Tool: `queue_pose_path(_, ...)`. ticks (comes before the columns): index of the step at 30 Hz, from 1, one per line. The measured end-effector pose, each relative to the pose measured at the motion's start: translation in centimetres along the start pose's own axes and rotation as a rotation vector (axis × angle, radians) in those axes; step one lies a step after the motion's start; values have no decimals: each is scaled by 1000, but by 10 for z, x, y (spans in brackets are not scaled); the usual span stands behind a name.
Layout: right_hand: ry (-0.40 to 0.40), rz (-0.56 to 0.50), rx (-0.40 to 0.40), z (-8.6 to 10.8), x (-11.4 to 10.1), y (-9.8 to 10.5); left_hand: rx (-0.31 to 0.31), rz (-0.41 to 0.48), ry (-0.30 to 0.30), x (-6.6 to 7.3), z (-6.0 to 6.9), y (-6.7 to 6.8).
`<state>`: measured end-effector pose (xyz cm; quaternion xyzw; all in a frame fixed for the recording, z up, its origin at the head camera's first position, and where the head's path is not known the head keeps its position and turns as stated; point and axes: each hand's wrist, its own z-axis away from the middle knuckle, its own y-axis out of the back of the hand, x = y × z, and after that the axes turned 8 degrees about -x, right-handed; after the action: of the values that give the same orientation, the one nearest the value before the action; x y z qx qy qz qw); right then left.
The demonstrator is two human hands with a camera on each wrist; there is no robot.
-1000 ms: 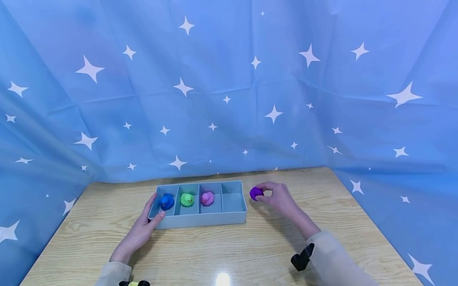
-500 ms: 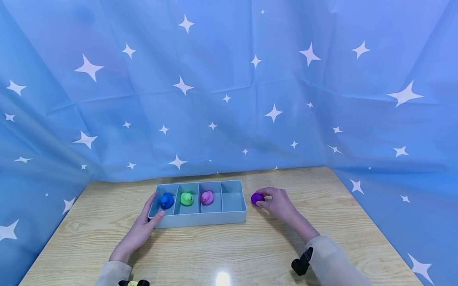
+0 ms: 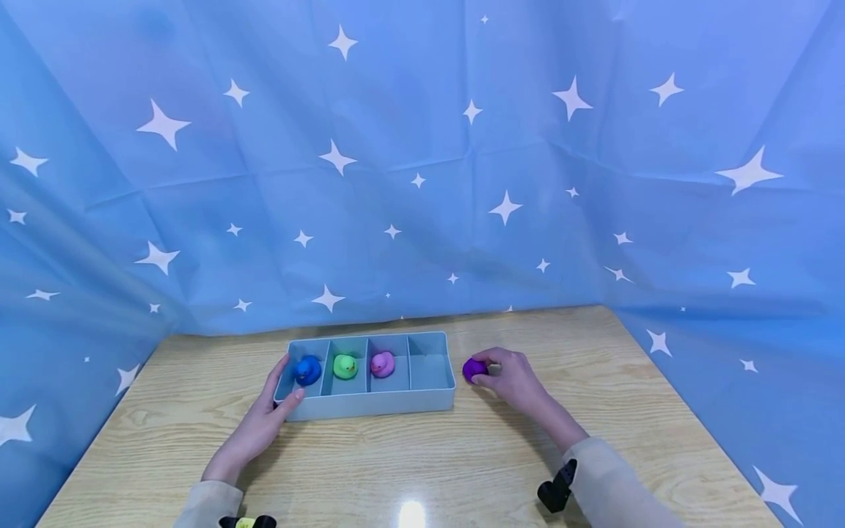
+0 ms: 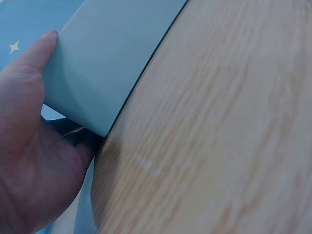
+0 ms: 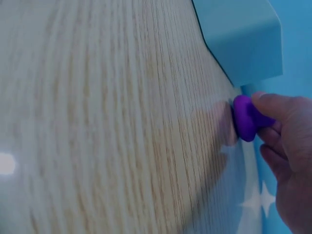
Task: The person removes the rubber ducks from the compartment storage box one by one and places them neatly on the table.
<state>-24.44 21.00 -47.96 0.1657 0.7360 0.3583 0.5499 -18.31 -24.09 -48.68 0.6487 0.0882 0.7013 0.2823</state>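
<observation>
A pale blue-grey divided box (image 3: 383,405) lies lengthwise on the wooden table. A blue rubber duck (image 3: 306,371), a green rubber duck (image 3: 345,367) and a pink rubber duck (image 3: 382,364) sit one each in its three left compartments; the rightmost holds nothing. My left hand (image 3: 259,427) grips the box's left end, thumb on the front wall and fingers around the side. Just beyond the right end, my right hand (image 3: 518,380) pinches a purple rubber duck (image 5: 244,117) between thumb and fingers. The duck is at or very near the tabletop; its front is hidden.
The wooden tabletop (image 3: 370,469) extends in front of the box and to its right. Behind and beside the table hangs a blue curtain (image 3: 422,147) with white stars. Each wrist carries a black strap-on device (image 3: 557,487).
My right hand has come down slightly with the purple duck, a little nearer to me, then nearly stopped. The left hand and the box have stayed put.
</observation>
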Motion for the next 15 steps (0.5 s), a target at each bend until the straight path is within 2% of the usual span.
queue_pose_path(6,-14,-8,-18,1,-2,-1,0,1,4,0,0,0)
queue_pose_path(15,26,11,-1,1,-1,-3,-1,0,14,0,0,0)
